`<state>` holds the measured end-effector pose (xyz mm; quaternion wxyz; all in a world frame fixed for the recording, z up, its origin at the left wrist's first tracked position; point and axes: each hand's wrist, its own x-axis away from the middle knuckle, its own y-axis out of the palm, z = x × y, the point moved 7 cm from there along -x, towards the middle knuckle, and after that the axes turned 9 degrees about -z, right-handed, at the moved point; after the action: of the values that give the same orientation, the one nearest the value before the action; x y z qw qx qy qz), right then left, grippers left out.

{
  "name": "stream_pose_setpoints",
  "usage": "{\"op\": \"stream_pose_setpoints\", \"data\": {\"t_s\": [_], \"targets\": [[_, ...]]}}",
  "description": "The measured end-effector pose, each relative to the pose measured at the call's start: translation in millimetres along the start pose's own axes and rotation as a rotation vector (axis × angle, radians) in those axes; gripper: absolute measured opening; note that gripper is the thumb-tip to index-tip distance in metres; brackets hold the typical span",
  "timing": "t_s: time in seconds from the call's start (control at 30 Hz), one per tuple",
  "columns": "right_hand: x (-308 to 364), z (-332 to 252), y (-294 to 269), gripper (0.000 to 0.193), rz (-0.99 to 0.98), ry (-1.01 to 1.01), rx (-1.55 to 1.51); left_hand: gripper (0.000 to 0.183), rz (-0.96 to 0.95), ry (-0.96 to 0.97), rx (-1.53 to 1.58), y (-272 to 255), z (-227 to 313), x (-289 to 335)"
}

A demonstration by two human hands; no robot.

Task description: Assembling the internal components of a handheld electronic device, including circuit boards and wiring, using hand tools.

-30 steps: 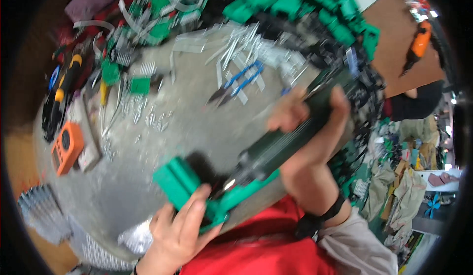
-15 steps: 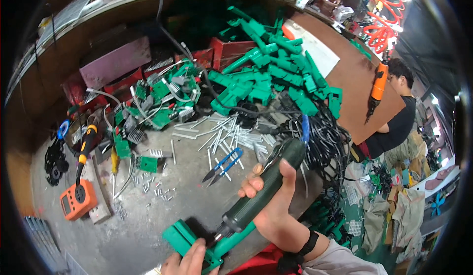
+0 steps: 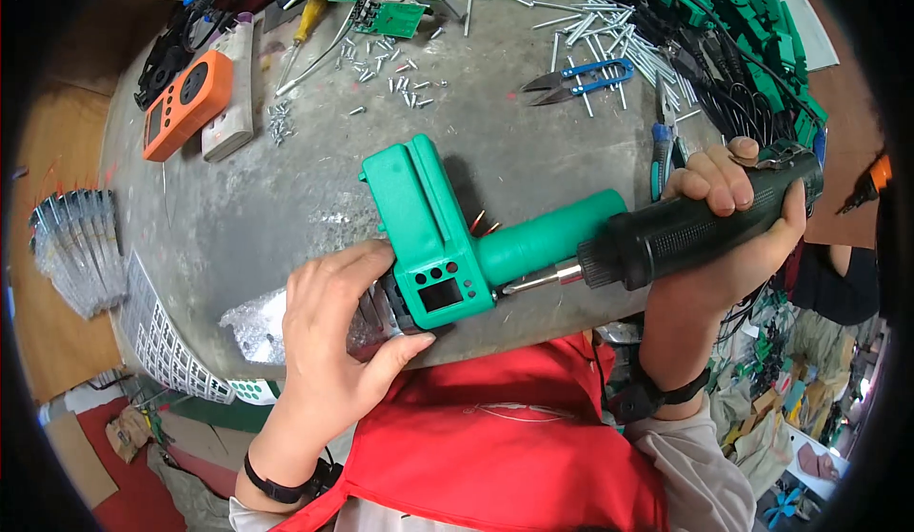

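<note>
A green plastic tool housing [image 3: 403, 199] lies on the workbench at its near side, with a tube-shaped handle, a small dark window and several round buttons on its end. My left hand [image 3: 333, 308] grips its left end, thumb below and fingers above. Wrapped in the fingers of my right hand [image 3: 728, 194] is a dark electric screwdriver [image 3: 666, 244], held almost level. Its bit meets the housing's edge by a small screw, beside the handle. Two reddish metal tips [image 3: 483, 222] poke out behind the housing.
Blue-handled snips [image 3: 598, 73], metal rods [image 3: 586, 22] and loose screws [image 3: 369, 65] lie farther back. An orange meter [image 3: 188, 105] rests by a power strip [image 3: 228, 132] at left. Green housings [image 3: 733, 18] are piled far right. Clear plastic wrap [image 3: 255, 327] sits near the front edge.
My view has tilted down toward the bench's near edge. The green housing has been turned so its window end faces me, and the screwdriver now lies flatter, pointing left.
</note>
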<state>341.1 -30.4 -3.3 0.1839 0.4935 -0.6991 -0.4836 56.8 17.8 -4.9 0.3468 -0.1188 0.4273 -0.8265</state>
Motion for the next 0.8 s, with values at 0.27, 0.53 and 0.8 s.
{"op": "stream_pose_setpoints", "data": {"t_s": [0.27,0.53,0.8], "targets": [[9,6,1,0.045,0.014,-0.039,-0.038,0.064,-0.005,0.035,0.030,-1,-3,4],[11,13,-12,0.040,-0.016,-0.011,-0.225,0.064,0.037,0.109,-0.016,0,-1,3],[10,14,-5,0.038,-0.068,0.038,-0.255,0.067,0.067,0.153,-0.044,3,2,4]]}}
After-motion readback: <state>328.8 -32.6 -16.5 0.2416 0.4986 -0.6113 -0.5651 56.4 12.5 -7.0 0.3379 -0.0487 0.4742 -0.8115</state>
